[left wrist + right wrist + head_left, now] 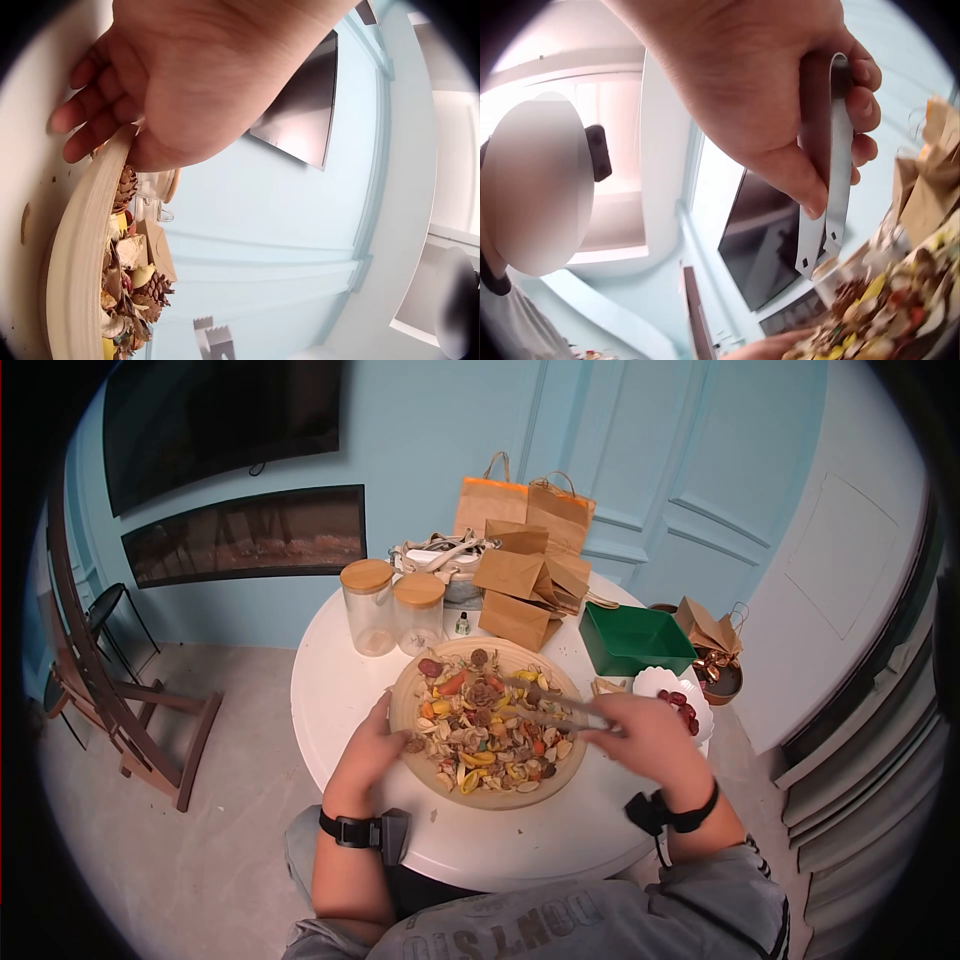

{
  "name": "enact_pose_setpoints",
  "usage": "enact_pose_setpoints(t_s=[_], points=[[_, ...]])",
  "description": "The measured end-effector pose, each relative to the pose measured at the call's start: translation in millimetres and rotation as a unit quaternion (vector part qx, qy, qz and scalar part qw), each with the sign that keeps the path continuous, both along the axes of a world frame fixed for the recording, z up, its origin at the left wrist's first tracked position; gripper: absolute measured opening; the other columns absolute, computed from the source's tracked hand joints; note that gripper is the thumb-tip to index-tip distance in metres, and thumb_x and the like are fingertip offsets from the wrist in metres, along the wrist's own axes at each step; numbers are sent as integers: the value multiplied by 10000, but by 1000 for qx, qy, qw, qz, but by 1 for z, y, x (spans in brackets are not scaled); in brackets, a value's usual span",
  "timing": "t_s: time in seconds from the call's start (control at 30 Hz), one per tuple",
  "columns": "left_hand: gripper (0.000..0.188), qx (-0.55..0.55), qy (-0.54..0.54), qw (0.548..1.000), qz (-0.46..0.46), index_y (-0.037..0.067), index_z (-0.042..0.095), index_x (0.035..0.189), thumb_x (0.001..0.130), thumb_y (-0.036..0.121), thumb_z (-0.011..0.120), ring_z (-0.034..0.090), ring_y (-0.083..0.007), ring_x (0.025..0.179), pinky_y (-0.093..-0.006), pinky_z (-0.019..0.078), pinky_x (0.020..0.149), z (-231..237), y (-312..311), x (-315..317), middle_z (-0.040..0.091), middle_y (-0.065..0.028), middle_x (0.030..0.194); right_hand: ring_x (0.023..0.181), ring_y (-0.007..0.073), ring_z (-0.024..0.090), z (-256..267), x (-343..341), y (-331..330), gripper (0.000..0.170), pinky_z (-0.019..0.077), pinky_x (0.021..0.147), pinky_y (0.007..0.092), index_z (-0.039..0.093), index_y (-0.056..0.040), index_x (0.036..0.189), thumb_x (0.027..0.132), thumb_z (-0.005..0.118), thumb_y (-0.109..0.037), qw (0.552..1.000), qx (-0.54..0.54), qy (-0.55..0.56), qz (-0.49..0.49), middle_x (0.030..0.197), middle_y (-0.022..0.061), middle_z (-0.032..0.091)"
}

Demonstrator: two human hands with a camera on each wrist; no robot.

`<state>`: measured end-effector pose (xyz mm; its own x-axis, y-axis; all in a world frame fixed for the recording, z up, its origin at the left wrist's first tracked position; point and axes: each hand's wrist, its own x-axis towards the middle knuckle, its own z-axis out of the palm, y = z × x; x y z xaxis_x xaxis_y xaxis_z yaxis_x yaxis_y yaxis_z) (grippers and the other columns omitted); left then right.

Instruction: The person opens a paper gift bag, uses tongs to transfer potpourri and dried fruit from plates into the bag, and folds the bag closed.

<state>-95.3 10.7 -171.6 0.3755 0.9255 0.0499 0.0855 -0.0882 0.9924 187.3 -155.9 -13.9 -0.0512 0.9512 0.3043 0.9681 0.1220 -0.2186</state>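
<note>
A round wooden tray (pixel 412 778) on the table holds dried petals, pinecones and yellow and orange pieces (pixel 478 758). My left hand (pixel 372 746) grips its left rim; in the left wrist view the thumb of the hand (pixel 180 82) lies at the inner side of the rim (pixel 75 262), fingers outside. My right hand (pixel 650 738) holds metal tongs (pixel 560 700) over the right part of the tray, their tips above the dried pieces. In the right wrist view, thumb and fingers of the hand (pixel 765 97) close round the tongs (pixel 841 157), whose arms stand slightly apart.
Two glass jars (pixel 370 622) with wooden lids, a small bottle (pixel 462 624), a cloth bag (pixel 462 592) and paper bags (pixel 515 622) stand behind the tray. At the right are a green box (pixel 635 645) and a white dish (pixel 650 682) with red dried fruit.
</note>
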Motion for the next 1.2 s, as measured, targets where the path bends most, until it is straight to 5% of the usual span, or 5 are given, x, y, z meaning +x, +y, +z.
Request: enact_pose_setpoints(t_s=[0.1,0.23,0.53,0.73,1.2], points=[[725,-25,21,999,-5,-55,263,1442,798,34,584,552,-266,1162,-309,437,944,6,-1,-1,517,-240,1315,750,314,632,-16,-28,21,278,494,641,405,624,-56,942,783,702,-270,994,-5,-69,80,780,119,634],[724,8,24,1000,-5,-63,260,1440,795,32,575,551,-274,1164,-307,440,942,-4,5,-1,514,-241,1319,774,317,630,-21,-29,32,257,491,644,411,619,-70,940,799,682,-275,992,-10,-111,57,800,119,638],[725,2,45,999,-7,-60,257,1440,795,43,570,527,-292,1210,-315,419,978,3,4,0,494,-251,1340,696,313,635,-8,2,8,220,487,615,406,628,-69,867,798,679,-272,986,3,-83,-145,719,117,628],[722,3,47,999,-8,-60,252,1443,800,34,567,524,-286,1214,-316,415,983,4,2,0,494,-249,1343,699,330,624,-15,-13,24,235,484,621,425,634,-76,864,789,686,-293,995,-2,-103,-15,707,118,624],[728,6,40,999,-4,-63,241,1445,800,35,565,580,-272,1116,-314,458,912,-1,4,0,523,-251,1300,722,324,636,-30,-17,55,233,501,637,425,615,-51,789,795,664,-279,986,-28,-159,-50,724,131,634]])
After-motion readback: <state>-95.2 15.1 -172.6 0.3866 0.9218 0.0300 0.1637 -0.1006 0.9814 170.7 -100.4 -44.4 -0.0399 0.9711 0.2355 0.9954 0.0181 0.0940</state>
